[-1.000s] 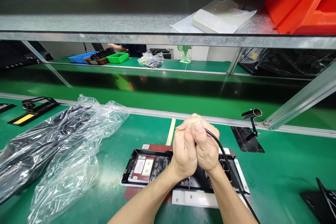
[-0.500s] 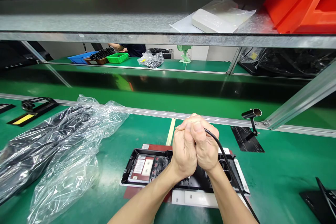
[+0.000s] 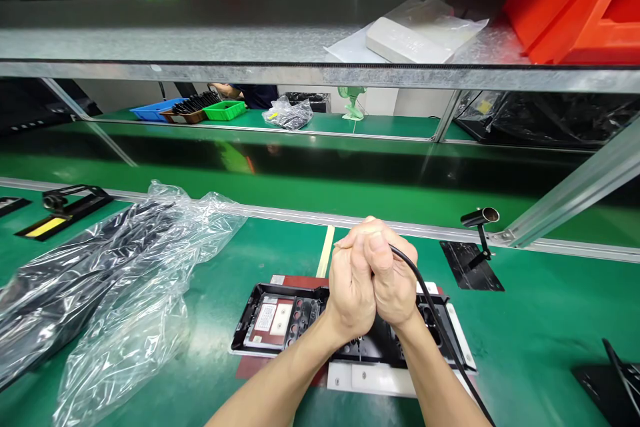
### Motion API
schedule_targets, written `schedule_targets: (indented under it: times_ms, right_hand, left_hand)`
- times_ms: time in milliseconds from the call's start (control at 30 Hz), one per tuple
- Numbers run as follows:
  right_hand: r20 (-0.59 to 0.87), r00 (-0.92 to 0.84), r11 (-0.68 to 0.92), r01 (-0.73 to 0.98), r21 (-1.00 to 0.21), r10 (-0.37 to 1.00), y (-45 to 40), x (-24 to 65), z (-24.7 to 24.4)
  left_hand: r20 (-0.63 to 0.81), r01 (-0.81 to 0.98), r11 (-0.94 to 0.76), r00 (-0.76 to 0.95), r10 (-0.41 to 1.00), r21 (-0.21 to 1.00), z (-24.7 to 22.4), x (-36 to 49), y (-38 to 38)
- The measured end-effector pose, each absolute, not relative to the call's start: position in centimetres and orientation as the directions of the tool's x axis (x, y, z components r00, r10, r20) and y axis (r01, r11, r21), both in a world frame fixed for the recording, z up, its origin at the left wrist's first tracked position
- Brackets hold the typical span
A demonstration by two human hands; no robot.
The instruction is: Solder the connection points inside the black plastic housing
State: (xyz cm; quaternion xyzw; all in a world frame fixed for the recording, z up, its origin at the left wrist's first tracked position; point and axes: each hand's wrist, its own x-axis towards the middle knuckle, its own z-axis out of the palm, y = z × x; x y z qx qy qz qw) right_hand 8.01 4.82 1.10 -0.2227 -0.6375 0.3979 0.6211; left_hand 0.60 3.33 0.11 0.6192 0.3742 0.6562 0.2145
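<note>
My left hand (image 3: pixel 351 290) and my right hand (image 3: pixel 395 280) are pressed together, fingers closed, above a black plastic housing (image 3: pixel 375 345). A black cable (image 3: pixel 425 290) comes out of my right hand and runs down past my right forearm. Whatever my left fingers hold is hidden between the hands. The housing lies in a fixture with white blocks (image 3: pixel 383 379) and reddish-brown plates; its left end shows a framed opening with a white label (image 3: pixel 265 317).
Clear plastic bags with black parts (image 3: pixel 100 280) lie at the left. A black stand with a metal tube (image 3: pixel 480 217) is at the right. A metal shelf (image 3: pixel 250 73) crosses above, bearing a red bin (image 3: pixel 565 13). Beyond it, a person's arm (image 3: pixel 227 90) shows near small trays.
</note>
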Motion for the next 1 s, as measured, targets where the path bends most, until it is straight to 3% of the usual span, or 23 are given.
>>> schedule_targets:
  times_ms: [1000]
  right_hand:
    - [0.604,-0.126,0.577,-0.198,-0.793,0.787,4.94,7.98,1.02]
  left_hand:
    - [0.603,0.219,-0.569,-0.147,0.784,0.793,0.03,0.55,3.26]
